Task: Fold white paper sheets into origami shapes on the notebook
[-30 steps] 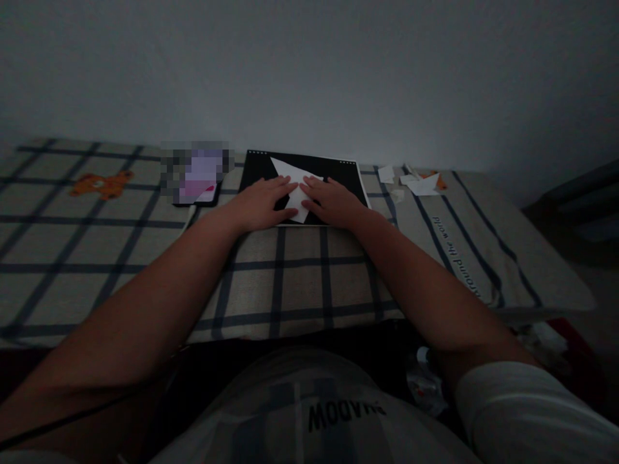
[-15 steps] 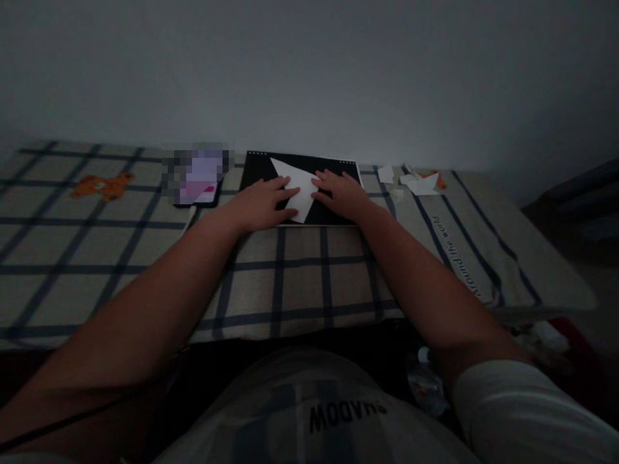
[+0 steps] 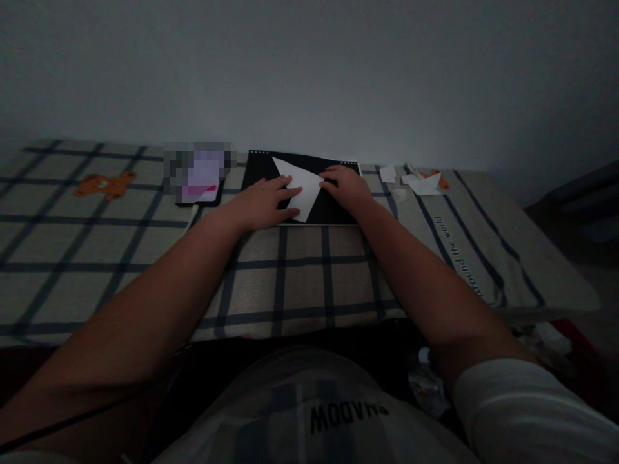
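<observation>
A folded sheet of white paper, pointed at its upper left and right corners, lies on a black pad with punched holes along its far edge. My left hand rests on the paper's left side, palm down, its fingers spread and stretched out. At the paper's right corner is my right hand, its fingers drawn in and closed about that corner. The corner's very tip is partly hidden by the fingers.
A phone, partly pixelated, lies left with a white cable. Farther left is an orange bear-shaped piece. Paper scraps and a folded paper boat lie right. A checked cloth covers the table; a wall stands behind.
My right hand has slid a little right and its fingers have drawn together at the paper's corner, uncovering more of the sheet. My left hand stays in place, spread on the paper.
</observation>
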`<action>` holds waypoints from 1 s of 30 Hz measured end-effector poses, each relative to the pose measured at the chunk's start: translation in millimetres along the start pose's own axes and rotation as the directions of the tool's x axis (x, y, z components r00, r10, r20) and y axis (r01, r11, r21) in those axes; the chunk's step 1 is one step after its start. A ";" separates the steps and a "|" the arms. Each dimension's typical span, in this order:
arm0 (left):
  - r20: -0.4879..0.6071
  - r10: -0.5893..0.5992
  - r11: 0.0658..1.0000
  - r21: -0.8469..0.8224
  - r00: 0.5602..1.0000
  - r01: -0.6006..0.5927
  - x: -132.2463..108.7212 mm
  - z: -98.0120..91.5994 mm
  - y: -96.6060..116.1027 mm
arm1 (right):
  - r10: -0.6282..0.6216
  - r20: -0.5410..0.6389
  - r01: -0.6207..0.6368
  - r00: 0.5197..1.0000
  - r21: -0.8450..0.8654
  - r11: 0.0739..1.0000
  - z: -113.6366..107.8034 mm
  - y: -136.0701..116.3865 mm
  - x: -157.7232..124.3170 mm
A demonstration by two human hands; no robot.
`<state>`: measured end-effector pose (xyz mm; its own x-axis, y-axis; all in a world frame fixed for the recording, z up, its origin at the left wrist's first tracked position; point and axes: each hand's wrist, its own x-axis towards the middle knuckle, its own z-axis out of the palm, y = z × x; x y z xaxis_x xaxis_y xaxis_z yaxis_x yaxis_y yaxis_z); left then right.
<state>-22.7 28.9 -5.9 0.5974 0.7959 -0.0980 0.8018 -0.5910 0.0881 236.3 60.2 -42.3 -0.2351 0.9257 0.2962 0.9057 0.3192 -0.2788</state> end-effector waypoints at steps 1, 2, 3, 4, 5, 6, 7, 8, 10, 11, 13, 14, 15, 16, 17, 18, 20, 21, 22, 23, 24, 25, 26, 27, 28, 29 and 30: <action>0.000 0.001 1.000 -0.003 1.000 -0.001 -0.3 -0.2 0.2 | 0.002 -0.004 -0.002 1.000 0.011 1.000 0.6 0.9 1.0; -0.001 0.003 1.000 -0.006 1.000 -0.003 -0.6 -0.5 0.5 | 0.006 -0.008 -0.005 1.000 0.022 1.000 0.8 1.5 2.0; -0.002 0.003 1.000 -0.008 1.000 -0.003 -0.8 -0.9 0.8 | 0.010 -0.009 -0.010 1.000 0.032 0.999 0.7 1.9 2.9; -0.004 0.004 1.000 -0.009 1.000 -0.004 -1.0 -1.3 1.2 | 0.015 -0.009 -0.015 1.000 0.040 0.999 0.3 2.1 3.7; -0.004 0.004 1.000 -0.010 1.000 -0.004 -1.1 -1.6 1.5 | 0.022 -0.009 -0.021 1.000 0.046 0.999 -0.3 2.1 4.6; -0.003 0.003 1.000 -0.012 1.000 -0.003 -1.2 -1.7 1.8 | 0.031 -0.007 -0.031 0.999 0.049 0.998 -1.0 2.1 5.4; -0.003 0.002 1.000 -0.012 1.000 -0.002 -1.1 -1.7 1.8 | 0.042 -0.003 -0.041 0.999 0.050 0.998 -1.6 2.0 6.2; -0.004 0.001 1.000 -0.013 1.000 -0.001 -1.0 -1.4 1.7 | 0.052 0.002 -0.052 0.999 0.051 0.997 -2.2 2.0 6.9; -0.012 0.001 1.000 -0.013 1.000 -0.001 -0.7 -0.5 0.9 | 0.060 0.007 -0.060 0.998 0.054 0.997 -3.0 2.3 8.5; -0.017 0.004 1.000 -0.012 1.000 -0.004 -0.7 0.0 0.3 | 0.057 0.008 -0.057 0.998 0.055 0.997 -3.2 2.6 9.2; -0.020 0.013 1.000 -0.006 1.000 -0.013 -0.9 0.7 -0.7 | 0.046 0.005 -0.046 0.999 0.056 0.997 -3.0 3.8 10.9; -0.016 0.018 1.000 -0.004 1.000 -0.018 -1.1 0.7 -1.1 | 0.045 0.002 -0.045 0.999 0.054 0.998 -2.7 4.6 11.7; -0.012 0.021 1.000 -0.002 1.000 -0.021 -1.4 0.5 -1.2 | 0.047 -0.001 -0.047 0.999 0.051 0.998 -2.2 5.5 12.7; -0.009 0.022 1.000 -0.003 1.000 -0.022 -1.7 0.2 -1.1 | 0.054 -0.005 -0.053 0.999 0.047 0.997 -1.7 6.4 13.6; -0.009 0.020 1.000 -0.004 1.000 -0.020 -2.0 -0.2 -0.9 | 0.058 -0.010 -0.058 0.998 0.044 0.997 -1.2 7.2 14.6; -0.009 0.015 1.000 -0.006 1.000 -0.015 -2.2 -0.7 -0.5 | 0.059 -0.013 -0.058 0.998 0.042 0.997 -0.7 8.0 15.5; -0.007 0.006 1.000 -0.008 1.000 -0.006 -2.4 -1.6 0.7 | 0.055 -0.014 -0.055 0.998 0.044 0.998 0.0 8.9 16.8; -0.005 0.001 1.000 -0.007 1.000 -0.001 -2.5 -2.0 1.4 | 0.054 -0.012 -0.053 0.998 0.047 0.997 0.2 8.9 17.1; -0.001 -0.003 1.000 -0.004 1.000 0.003 -2.5 -2.4 2.0 | 0.055 -0.010 -0.054 0.998 0.049 0.997 0.2 8.7 17.1; 0.003 -0.007 1.000 -0.001 1.000 0.007 -2.6 -2.7 2.7 | 0.059 -0.009 -0.059 0.998 0.050 0.997 0.2 8.1 16.8; 0.007 -0.009 1.000 0.003 1.000 0.009 -2.6 -3.0 3.2 | 0.070 -0.012 -0.069 0.997 0.049 0.996 0.2 7.2 16.3; 0.008 -0.011 1.000 0.006 1.000 0.011 -2.7 -3.2 3.6 | 0.084 -0.019 -0.083 0.996 0.046 0.996 0.2 6.3 15.6; 0.008 -0.010 1.000 0.009 1.000 0.010 -2.7 -3.3 3.8 | 0.097 -0.028 -0.095 0.995 0.043 0.995 0.3 5.2 14.8; 0.006 -0.009 1.000 0.010 1.000 0.009 -2.7 -3.2 3.8 | 0.107 -0.036 -0.106 0.994 0.040 0.994 0.4 4.1 14.1; 0.002 -0.007 1.000 0.008 1.000 0.007 -2.7 -3.0 3.4 | 0.114 -0.044 -0.113 0.992 0.036 0.993 0.6 3.1 13.3; -0.001 -0.005 1.000 0.005 1.000 0.005 -2.6 -2.6 2.8 | 0.117 -0.050 -0.115 0.992 0.032 0.993 0.7 2.0 12.5; -0.003 -0.002 1.000 0.000 1.000 0.002 -2.4 -2.1 2.0 | 0.116 -0.054 -0.115 0.992 0.030 0.993 0.7 0.9 11.5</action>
<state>-22.5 26.1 -3.5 0.5956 0.7976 -0.0950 0.8031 -0.5893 0.0880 234.2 71.3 -39.8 -0.1087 0.9441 0.3111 0.9156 0.2169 -0.3384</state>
